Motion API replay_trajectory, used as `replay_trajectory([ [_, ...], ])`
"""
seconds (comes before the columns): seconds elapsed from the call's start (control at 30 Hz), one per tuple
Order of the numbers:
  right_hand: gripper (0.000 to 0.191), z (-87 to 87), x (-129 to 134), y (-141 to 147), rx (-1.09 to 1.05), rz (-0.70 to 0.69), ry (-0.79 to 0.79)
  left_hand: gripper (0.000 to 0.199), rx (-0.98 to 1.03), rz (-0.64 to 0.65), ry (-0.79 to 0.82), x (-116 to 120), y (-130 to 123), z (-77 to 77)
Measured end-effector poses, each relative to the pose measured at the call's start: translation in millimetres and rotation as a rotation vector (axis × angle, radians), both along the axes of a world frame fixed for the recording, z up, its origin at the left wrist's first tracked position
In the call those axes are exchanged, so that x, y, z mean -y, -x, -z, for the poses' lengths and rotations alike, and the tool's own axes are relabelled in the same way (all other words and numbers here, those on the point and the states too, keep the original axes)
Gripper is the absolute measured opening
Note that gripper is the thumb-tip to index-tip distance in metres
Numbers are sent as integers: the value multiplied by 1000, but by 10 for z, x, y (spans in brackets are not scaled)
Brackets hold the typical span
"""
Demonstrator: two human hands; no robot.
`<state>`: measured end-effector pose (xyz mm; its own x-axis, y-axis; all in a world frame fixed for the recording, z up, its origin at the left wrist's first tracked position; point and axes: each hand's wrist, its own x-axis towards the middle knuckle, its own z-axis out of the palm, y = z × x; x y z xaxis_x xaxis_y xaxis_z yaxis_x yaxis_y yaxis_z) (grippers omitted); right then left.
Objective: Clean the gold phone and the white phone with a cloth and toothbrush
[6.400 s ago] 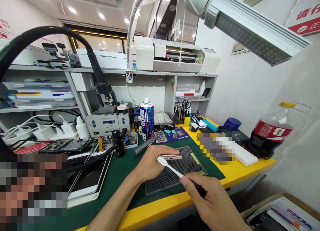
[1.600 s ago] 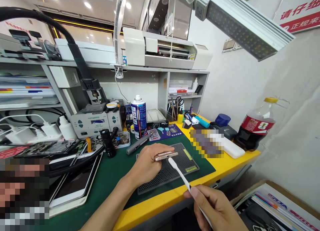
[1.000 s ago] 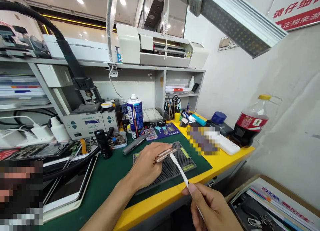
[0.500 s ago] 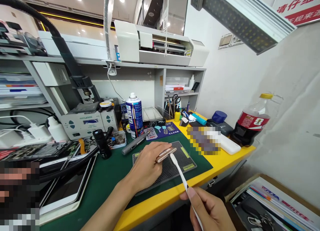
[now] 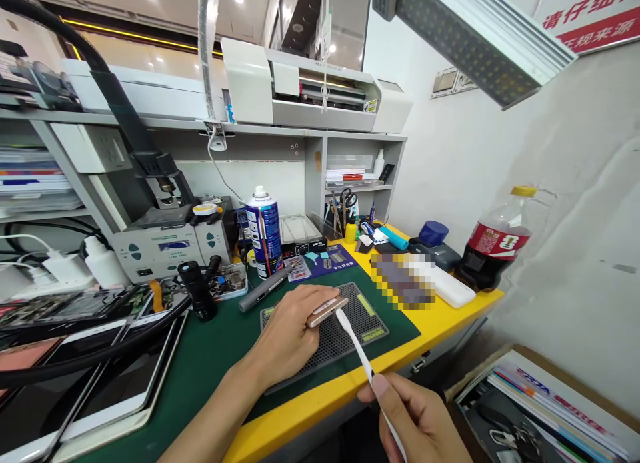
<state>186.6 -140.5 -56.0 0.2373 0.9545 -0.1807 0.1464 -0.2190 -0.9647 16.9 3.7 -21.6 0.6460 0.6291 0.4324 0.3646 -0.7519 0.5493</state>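
Observation:
My left hand is closed around a rose-gold smartphone, tilted so one narrow edge faces me. Most of the phone's body is hidden by that hand. A white toothbrush is pinched near its middle by my right hand. Its head is at the phone's lower edge, touching or very close to it; the bristles are not visible. Beneath both lies a dark perforated mat with yellow-green labels, on a green work mat.
A blue spray can and a grey pen-shaped tool are behind my left hand. Tablets and a black flashlight lie left. A cola bottle stands right, and a box of papers sits below the yellow desk edge.
The whole scene has shifted slightly left in view, uncovering more of the tablets at left. Both hands keep their holds, and the toothbrush head stays at the phone's edge.

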Motion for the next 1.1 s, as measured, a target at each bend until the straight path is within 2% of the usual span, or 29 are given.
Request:
replay_trajectory([
  [0.53, 60, -58, 2, 20, -27, 50, -4, 72, -5, 1, -24, -17, -6, 7],
  [0.73, 59, -70, 1, 11, -64, 20, 28, 71, -2, 1, -19, -4, -5, 10],
  [0.93, 62, 21, -22, 78, -40, 1, -21, 71, 2, -3, -8, -18, -4, 17],
  [1.1, 68, 140, -50, 210, -43, 67, -36, 68, 19, -17, 24, -26, 0, 10],
])
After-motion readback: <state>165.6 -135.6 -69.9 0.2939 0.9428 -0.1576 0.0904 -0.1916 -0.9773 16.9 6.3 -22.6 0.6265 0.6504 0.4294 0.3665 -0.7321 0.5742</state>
